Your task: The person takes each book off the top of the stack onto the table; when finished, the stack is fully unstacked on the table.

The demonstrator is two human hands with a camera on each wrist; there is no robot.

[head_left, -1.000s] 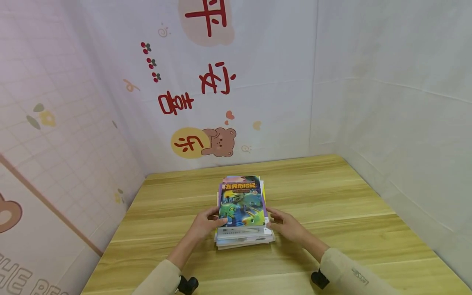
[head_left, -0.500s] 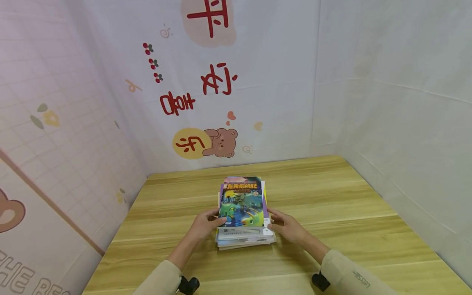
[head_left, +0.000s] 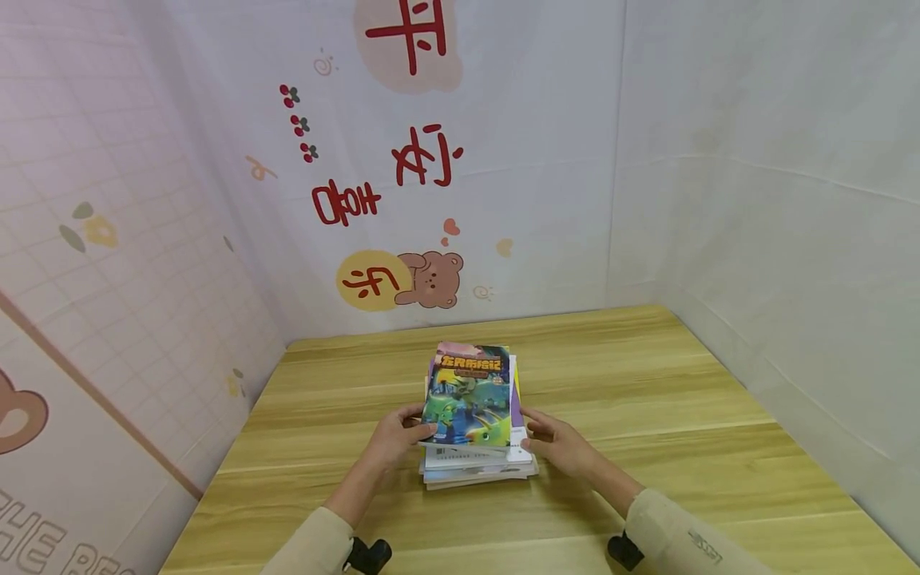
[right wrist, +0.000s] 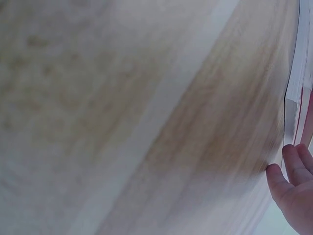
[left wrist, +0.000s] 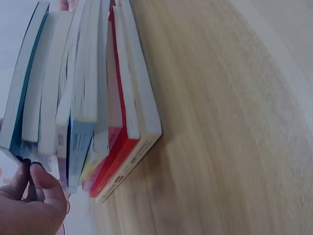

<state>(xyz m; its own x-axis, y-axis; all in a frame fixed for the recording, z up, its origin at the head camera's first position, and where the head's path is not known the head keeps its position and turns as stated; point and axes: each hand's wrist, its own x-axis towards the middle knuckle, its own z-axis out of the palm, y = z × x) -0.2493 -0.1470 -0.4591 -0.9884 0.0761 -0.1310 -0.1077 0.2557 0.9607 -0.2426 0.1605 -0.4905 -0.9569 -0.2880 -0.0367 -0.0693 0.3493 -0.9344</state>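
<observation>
A colourful comic book with green dinosaurs on its cover lies on top of a stack of books in the head view, set slightly askew to the left. My left hand pinches its left edge, thumb on the cover. The left wrist view shows the left hand at the corner of the top book, with the stack's page edges beside it. On the stack's other side, my right hand touches the books with extended fingers. Its fingertips meet the book edges in the right wrist view.
The stack stands on a wood-grain table. White printed cloth walls enclose the table at the back and both sides. A black wrist device sits near the left sleeve, another near the right.
The top comic book has shifted a little left and toward me, turning slightly, with my left hand moving along. My right hand has barely moved at the stack's right side.
</observation>
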